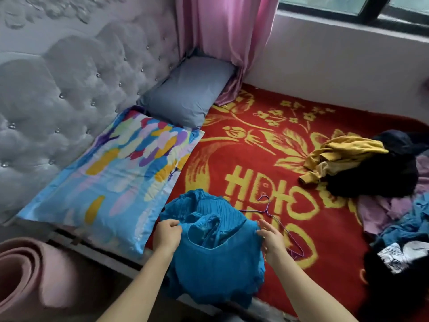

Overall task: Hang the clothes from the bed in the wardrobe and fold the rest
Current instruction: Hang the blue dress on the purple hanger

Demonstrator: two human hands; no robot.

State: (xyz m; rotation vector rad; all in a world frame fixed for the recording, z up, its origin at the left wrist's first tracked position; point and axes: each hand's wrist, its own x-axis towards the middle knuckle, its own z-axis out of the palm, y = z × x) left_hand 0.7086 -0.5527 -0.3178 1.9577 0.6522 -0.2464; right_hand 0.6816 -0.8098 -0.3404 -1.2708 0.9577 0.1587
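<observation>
Left hand (pixel 167 234): fingers curled, pinching the neckline of the blue pleated knit top (pixel 216 263) at the bed's near edge. Right hand (pixel 272 241): fingers pinch its opposite shoulder. Thin purple wire hanger (pixel 267 210) lies just beyond on the red-and-yellow blanket (pixel 267 147). Heaped mustard and black clothes (pixel 371 177) farther right.

I hold the teal-blue pleated top (pixel 216 252) by its neckline, my left hand (pixel 167 233) pinching one shoulder and my right hand (pixel 271 238) gripping the other, its body draped over the near edge of the bed (pixel 255 159). A thin purple wire hanger (pixel 276 219) lies flat just beside it, hook pointing away from me. Farther right sits a crumpled heap: a mustard garment (pixel 343 156) on a black garment (pixel 376 177), with a lilac piece (pixel 380 210) and a blue piece (pixel 408 226) nearer me.
</observation>
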